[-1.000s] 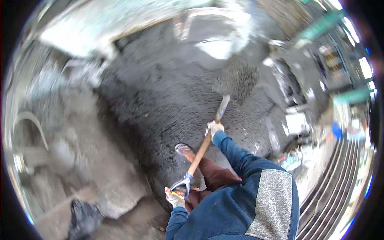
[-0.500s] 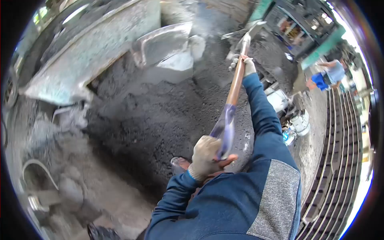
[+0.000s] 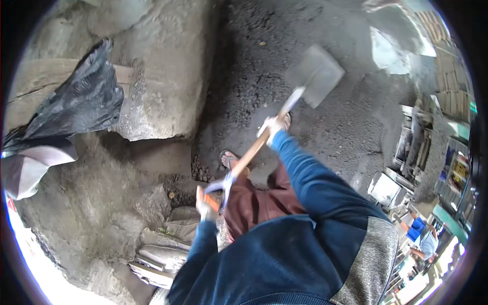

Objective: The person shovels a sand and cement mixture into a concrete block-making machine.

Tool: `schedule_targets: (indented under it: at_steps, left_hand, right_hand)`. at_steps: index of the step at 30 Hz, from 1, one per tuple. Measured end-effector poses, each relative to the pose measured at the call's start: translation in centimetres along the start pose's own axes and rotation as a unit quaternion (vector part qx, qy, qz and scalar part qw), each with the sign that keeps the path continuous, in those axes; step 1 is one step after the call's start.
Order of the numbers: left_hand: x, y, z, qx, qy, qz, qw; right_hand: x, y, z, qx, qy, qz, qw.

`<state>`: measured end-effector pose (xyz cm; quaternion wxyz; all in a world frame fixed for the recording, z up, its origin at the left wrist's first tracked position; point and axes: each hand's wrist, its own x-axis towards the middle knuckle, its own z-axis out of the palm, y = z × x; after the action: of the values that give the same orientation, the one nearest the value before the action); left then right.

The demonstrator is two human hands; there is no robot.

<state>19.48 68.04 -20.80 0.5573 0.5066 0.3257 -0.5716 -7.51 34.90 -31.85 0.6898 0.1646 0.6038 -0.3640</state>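
Observation:
A shovel [image 3: 252,151] with a square metal blade, a wooden shaft and a purplish D-shaped handle slants across the middle of the view. Around the handle's orange grip, near my left thigh, my left hand [image 3: 205,207] is closed in a pale glove. Further down the shaft, close to the blade socket, my right hand [image 3: 273,128] grips in a whitish glove. The grey blade hangs over dark sandy material [image 3: 333,127] and looks blurred. My sandalled foot [image 3: 229,157] stands beside the shaft on the same dark ground.
A thick concrete block [image 3: 162,76] edges the dark ground at the left, with a black plastic sheet [image 3: 84,99] draped on it. Rubble and rough slabs lie lower left. Pale metal pieces [image 3: 389,51] stand at upper right. Another person [image 3: 424,238] in blue shorts is at far right.
My view has swung left and down toward my feet. The shovel, earlier reaching far forward, is now drawn in near my legs, its blade flat face showing. Both hands still hold it.

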Motion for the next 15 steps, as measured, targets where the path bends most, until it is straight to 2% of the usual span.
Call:
schedule_targets:
  at_steps: [1,2,3,4,5,6,8,10,11,12,13,14,15]
  left_hand:
    - [-7.5,0.4,0.2,0.017,0.043,0.030,0.998]
    - [-11.6,-0.1,-4.3,0.022,0.127,0.038,0.991]
    - [-15.6,-0.6,-8.9,0.028,0.212,0.044,0.976]
    - [-19.7,-1.1,-13.4,0.034,0.293,0.048,0.954]
    - [-22.4,-1.6,-18.5,-0.004,0.365,0.077,0.928]
    - [-26.4,-2.9,-22.9,-0.005,0.416,0.071,0.906]
    - [-26.2,-2.3,-26.0,-0.070,0.237,0.063,0.967]
    - [-26.2,-1.5,-28.9,-0.129,0.040,0.055,0.989]
    - [-25.8,-2.6,-29.4,-0.158,-0.064,0.049,0.984]
    - [-19.6,-3.0,-24.0,-0.121,0.133,0.099,0.979]
    - [-12.2,-2.3,-13.0,-0.058,0.331,0.118,0.934]
    - [-6.3,-3.0,-11.0,0.021,0.432,0.135,0.892]
    - [-1.0,-4.6,-7.7,0.004,0.377,0.152,0.914]
  right_hand:
    - [0.7,7.6,-2.3,-0.047,0.029,0.028,0.998]
    - [1.2,15.2,-4.3,-0.092,0.055,0.059,0.993]
    - [-5.6,18.2,-3.0,-0.246,0.006,0.144,0.959]
    - [-5.4,25.1,-7.1,-0.192,-0.027,0.220,0.956]
    - [-7.1,30.5,-9.9,-0.180,-0.040,0.194,0.964]
    - [-7.9,35.1,-12.3,-0.180,-0.035,0.260,0.948]
    - [-9.3,38.6,-11.8,-0.204,0.012,0.411,0.888]
    - [-5.7,43.9,-15.8,-0.164,-0.007,0.411,0.897]
    - [-3.5,39.4,-13.8,-0.015,-0.098,0.446,0.890]
    - [2.1,41.8,-13.0,-0.308,-0.003,0.195,0.931]
    - [3.1,32.2,-5.1,-0.355,0.003,0.168,0.920]
    - [11.5,28.3,-3.8,-0.010,-0.024,0.300,0.954]
    - [16.2,24.8,-3.4,-0.085,-0.063,0.332,0.937]
